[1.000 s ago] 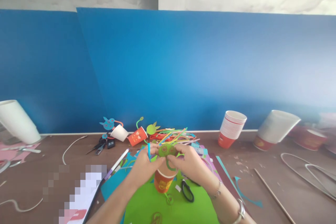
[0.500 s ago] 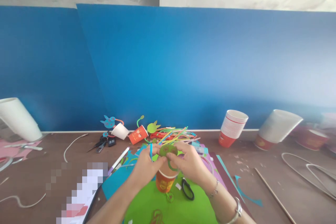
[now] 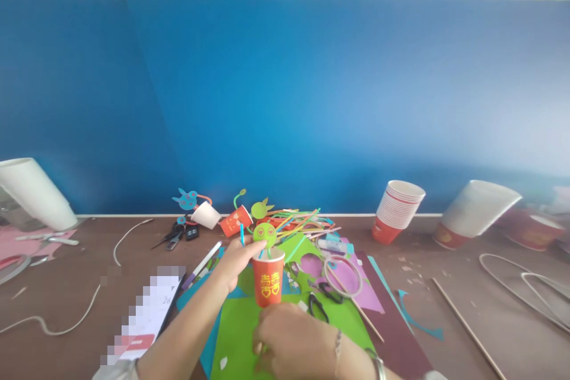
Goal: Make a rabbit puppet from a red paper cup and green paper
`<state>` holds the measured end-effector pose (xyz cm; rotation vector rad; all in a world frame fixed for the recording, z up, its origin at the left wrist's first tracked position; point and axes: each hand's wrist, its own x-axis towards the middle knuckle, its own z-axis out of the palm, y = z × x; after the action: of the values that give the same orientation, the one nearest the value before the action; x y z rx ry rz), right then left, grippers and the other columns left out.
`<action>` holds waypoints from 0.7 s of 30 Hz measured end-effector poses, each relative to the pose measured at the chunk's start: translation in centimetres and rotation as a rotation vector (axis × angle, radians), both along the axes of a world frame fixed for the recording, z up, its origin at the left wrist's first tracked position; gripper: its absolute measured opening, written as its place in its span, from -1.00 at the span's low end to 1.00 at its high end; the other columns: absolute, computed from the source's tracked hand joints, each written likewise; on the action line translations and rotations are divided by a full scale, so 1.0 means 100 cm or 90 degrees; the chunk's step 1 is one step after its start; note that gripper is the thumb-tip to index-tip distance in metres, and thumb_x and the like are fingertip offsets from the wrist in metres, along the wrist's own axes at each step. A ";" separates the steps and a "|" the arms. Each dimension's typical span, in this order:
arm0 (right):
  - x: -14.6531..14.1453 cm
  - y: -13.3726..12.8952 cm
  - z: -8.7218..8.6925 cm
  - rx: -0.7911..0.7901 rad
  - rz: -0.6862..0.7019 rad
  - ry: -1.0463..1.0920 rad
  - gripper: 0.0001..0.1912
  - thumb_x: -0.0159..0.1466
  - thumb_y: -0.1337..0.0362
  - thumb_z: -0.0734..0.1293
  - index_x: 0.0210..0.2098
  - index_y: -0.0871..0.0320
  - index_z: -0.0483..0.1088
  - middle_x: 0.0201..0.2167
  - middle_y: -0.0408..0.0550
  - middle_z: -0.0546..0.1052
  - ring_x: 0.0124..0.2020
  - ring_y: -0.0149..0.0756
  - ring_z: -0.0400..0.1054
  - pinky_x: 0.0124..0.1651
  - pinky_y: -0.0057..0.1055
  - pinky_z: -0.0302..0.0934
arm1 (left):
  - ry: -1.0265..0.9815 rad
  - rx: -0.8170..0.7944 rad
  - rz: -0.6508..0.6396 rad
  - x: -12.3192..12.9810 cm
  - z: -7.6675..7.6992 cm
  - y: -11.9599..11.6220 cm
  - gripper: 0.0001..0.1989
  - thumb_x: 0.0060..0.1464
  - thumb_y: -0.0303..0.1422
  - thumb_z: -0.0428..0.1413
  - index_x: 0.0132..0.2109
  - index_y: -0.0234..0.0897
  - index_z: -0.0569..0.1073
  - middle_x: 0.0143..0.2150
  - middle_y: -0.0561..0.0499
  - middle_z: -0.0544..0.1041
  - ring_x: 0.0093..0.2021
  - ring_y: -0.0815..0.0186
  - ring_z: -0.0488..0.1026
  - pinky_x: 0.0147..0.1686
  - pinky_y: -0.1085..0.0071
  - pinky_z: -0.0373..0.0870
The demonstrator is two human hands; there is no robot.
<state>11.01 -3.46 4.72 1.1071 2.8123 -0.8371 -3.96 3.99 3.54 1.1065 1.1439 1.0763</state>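
Note:
A red paper cup [image 3: 268, 285] with gold characters stands upright on green paper [image 3: 236, 326]. Above its rim is a round green face [image 3: 264, 234] with heart-shaped eyes. My left hand [image 3: 239, 258] is at the cup's left, its fingers pinched at the lower edge of the face; a blue straw [image 3: 242, 234] rises by this hand. In front of the cup, my right hand [image 3: 285, 335] is low over the green paper with its fingers curled downward; what they hold, if anything, is hidden.
Black-handled scissors [image 3: 319, 307], a clear tape ring [image 3: 342, 276] and a wooden stick [image 3: 367, 320] lie to the right. Coloured straws [image 3: 303, 222] and finished cup figures [image 3: 236, 221] are behind. Stacked cups [image 3: 398, 208] stand back right; a phone [image 3: 154, 309] lies left.
My right hand has left the green face and moved down in front of the cup. The face now stands upright over the rim, turned toward me, with my left hand still at it.

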 end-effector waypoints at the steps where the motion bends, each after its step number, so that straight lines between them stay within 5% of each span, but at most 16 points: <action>1: -0.007 -0.001 -0.007 0.036 0.018 -0.058 -0.89 0.05 0.30 0.40 -0.39 0.13 0.55 -0.43 -0.05 0.59 -0.41 -0.26 0.45 -0.43 -0.50 0.24 | 0.000 0.001 -0.002 -0.001 -0.001 0.001 -0.72 -0.12 -0.24 0.21 -0.24 -0.32 0.55 -0.25 -0.12 0.61 -0.17 0.09 0.51 -0.13 0.25 0.33; 6: -0.030 -0.003 -0.019 0.093 0.090 -0.271 -0.84 0.12 0.35 0.35 -0.30 0.26 0.53 -0.35 0.14 0.58 -0.35 -0.07 0.49 -0.50 -0.40 0.28 | -0.004 0.014 0.014 -0.002 -0.006 0.003 -0.71 -0.13 -0.26 0.22 -0.21 -0.28 0.52 -0.21 -0.09 0.61 -0.12 0.10 0.50 -0.09 0.25 0.33; 14: -0.028 -0.002 -0.018 0.098 0.073 -0.253 -0.73 0.10 0.34 0.39 -0.19 0.26 0.46 -0.32 0.13 0.59 -0.37 -0.08 0.51 -0.51 -0.41 0.31 | 0.028 0.011 0.101 0.004 -0.023 0.010 -0.66 -0.15 -0.27 0.24 -0.20 -0.28 0.40 -0.39 -0.04 0.56 -0.29 0.14 0.52 -0.24 0.27 0.37; 21: -0.015 0.002 -0.014 0.090 0.072 -0.177 -0.81 0.09 0.19 0.43 -0.33 0.15 0.53 -0.37 -0.02 0.59 -0.42 -0.23 0.49 -0.48 -0.49 0.23 | 0.049 0.056 0.223 0.001 -0.031 0.016 -0.39 -0.13 -0.21 0.24 0.05 -0.26 0.20 -0.10 -0.12 0.44 -0.12 0.18 0.47 -0.18 0.32 0.37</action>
<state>9.46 -3.30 3.27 0.9811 2.7014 -0.4423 -3.90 5.64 0.41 1.0457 1.3977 1.3745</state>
